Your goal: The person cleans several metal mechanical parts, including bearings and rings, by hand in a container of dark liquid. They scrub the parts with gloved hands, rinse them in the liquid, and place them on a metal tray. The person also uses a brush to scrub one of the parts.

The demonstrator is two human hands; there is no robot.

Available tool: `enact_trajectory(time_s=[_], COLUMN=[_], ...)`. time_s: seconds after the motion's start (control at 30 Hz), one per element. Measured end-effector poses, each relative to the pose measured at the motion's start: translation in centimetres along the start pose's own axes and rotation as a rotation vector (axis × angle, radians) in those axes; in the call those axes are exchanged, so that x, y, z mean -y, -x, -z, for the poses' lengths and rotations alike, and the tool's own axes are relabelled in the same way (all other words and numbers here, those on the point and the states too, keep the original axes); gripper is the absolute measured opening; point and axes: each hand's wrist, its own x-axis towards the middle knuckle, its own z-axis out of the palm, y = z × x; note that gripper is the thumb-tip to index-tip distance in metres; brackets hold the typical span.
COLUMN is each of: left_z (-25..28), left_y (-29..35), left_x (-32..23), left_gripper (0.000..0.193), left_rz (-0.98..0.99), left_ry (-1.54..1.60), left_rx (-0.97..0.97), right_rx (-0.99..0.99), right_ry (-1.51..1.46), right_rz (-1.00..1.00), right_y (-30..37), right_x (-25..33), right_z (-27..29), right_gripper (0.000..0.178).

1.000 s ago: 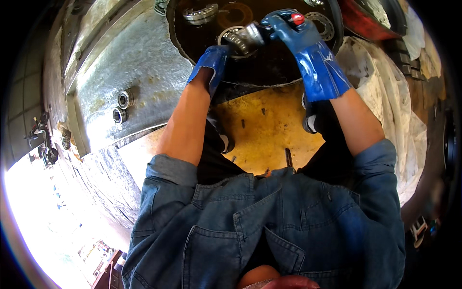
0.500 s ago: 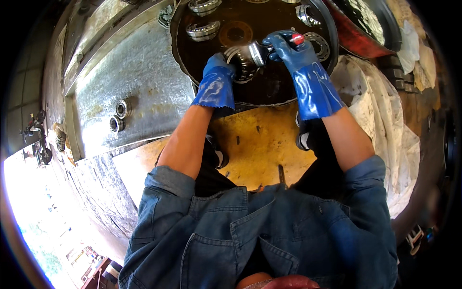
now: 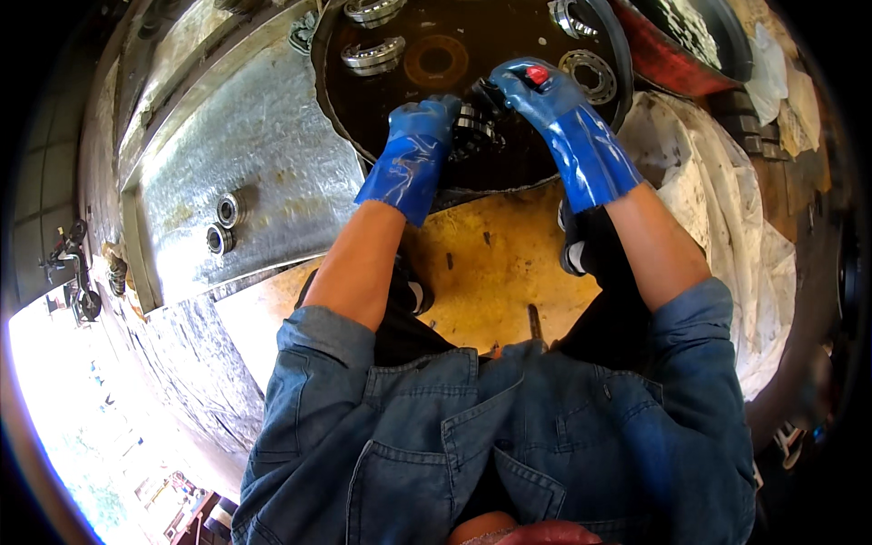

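My left hand [image 3: 424, 123], in a blue rubber glove, is closed around the near left side of a metal roller bearing [image 3: 474, 136], tilted over the dark liquid in a round black-rimmed tub [image 3: 334, 123]. My right hand [image 3: 538, 91], gloved alike, grips a brush [image 3: 537, 74] whose red handle end shows above the fingers. The brush's dark lower part reaches the far right side of the bearing; its bristles cannot be made out. A flat bearing ring [image 3: 589, 76] lies in the tub just right of my right hand.
More bearings [image 3: 373, 56] stand in the tub at the left, and another [image 3: 572, 18] at the far right. Two small bearings [image 3: 220, 238] rest on the metal sheet [image 3: 282, 136]. A red tub [image 3: 677, 68] adjoins on the right, above a whitish cloth [image 3: 718, 209].
The bearing has turned in my left hand, so its shiny side no longer faces up. My left hand has moved slightly right and over it; my right hand has shifted slightly left.
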Motion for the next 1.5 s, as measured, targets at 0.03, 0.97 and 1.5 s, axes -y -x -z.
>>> enact_trajectory(time_s=[0.03, 0.97, 1.5], left_z=[-0.3, -0.6, 2.3], left_y=[0.0, 0.9, 0.5], left_x=[0.0, 4.7, 1.5], left_gripper=[0.031, 0.030, 0.049], left_rz=[-0.001, 0.211, 0.455], left_ry=[0.002, 0.497, 0.870], left_rx=[0.003, 0.149, 0.293], right_rx=[0.016, 0.139, 0.162], right_ry=[0.027, -0.094, 0.099], right_rz=[-0.011, -0.058, -0.082], right_y=[0.2, 1.8, 2.6], right_x=[0.1, -0.3, 1.1], right_z=[-0.1, -1.9, -1.5], right_gripper=[0.024, 0.028, 0.027])
